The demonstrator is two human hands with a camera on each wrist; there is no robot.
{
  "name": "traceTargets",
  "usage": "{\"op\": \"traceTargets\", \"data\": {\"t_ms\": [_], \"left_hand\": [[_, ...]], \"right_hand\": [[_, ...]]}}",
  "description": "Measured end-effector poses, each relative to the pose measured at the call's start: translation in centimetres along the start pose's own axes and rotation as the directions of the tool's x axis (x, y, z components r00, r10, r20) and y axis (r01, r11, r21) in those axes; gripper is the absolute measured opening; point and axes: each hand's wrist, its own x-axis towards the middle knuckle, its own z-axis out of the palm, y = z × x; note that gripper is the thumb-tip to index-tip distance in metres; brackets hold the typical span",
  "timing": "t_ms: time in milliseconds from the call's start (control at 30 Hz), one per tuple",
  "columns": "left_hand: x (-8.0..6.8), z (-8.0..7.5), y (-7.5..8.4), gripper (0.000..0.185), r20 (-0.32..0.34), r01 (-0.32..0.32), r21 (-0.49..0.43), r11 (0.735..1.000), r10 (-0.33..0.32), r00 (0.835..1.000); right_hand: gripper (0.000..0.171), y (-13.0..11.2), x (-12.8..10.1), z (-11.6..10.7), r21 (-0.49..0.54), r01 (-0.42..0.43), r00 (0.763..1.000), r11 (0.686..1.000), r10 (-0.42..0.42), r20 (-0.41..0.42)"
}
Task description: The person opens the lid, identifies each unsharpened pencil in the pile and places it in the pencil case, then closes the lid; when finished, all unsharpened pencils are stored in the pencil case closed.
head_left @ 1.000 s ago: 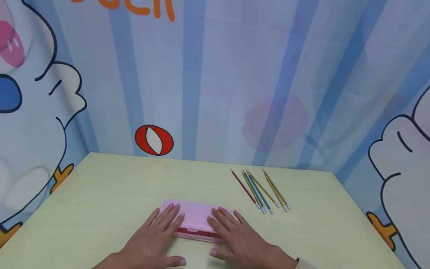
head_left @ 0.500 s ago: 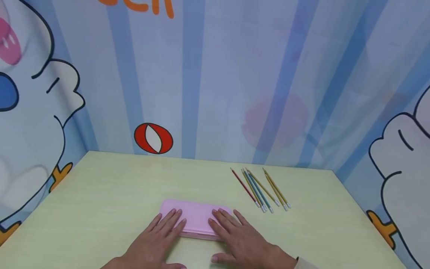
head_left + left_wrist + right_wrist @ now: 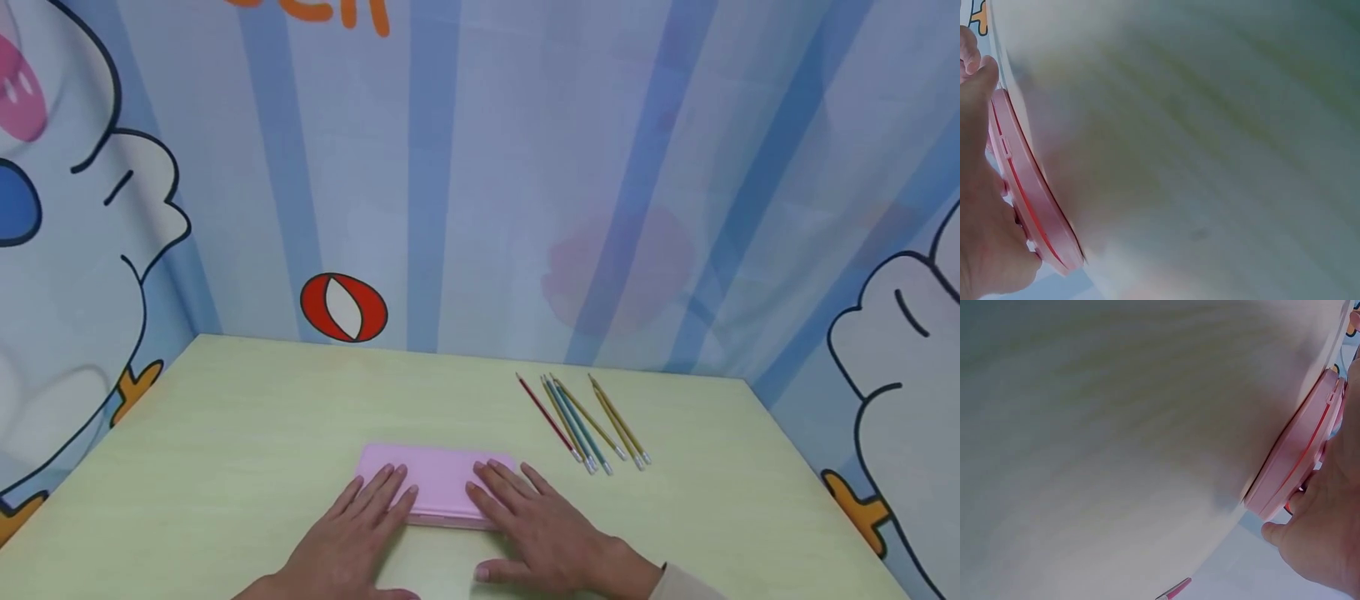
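Observation:
A pink pencil case (image 3: 442, 483) lies on the table near its front, its lid down on the base. My left hand (image 3: 341, 533) rests straight fingers on the left part of the lid. On the right part lie the straight fingers of my right hand (image 3: 540, 533). Both thumbs point inward in front of the case. In the left wrist view a thin red line and a small latch (image 3: 1005, 147) show along the front of the pencil case (image 3: 1041, 194). The same seam shows on the pencil case (image 3: 1297, 447) in the right wrist view.
Several pencils lie beyond the case to the right: a red pencil (image 3: 547, 417), blue-green pencils (image 3: 581, 425) and yellow pencils (image 3: 619, 421). The pale yellow table (image 3: 262, 417) ends at a striped blue cloth backdrop (image 3: 502, 183) with cartoon figures on both sides.
The pencil case's lid has come down under my hands; the red gap along its front has narrowed until the head view no longer shows it. The pencils have not moved.

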Motion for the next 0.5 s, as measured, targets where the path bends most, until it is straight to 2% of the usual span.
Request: {"op": "traceTargets", "data": {"t_ms": [167,500], "left_hand": [[-0.06,0.08,0.02,0.118,0.011,-0.002,0.002,1.0,0.002,1.0],[-0.3,0.41,0.07,0.115,-0.023,-0.015,0.036,0.999,0.016,1.0]], "right_hand": [[0.084,-0.1,0.04,0.26,0.008,-0.001,1.0,1.0,0.001,-0.002],[0.091,-0.23,0.11,0.25,-0.015,0.004,1.0,1.0,-0.004,0.002]]}}
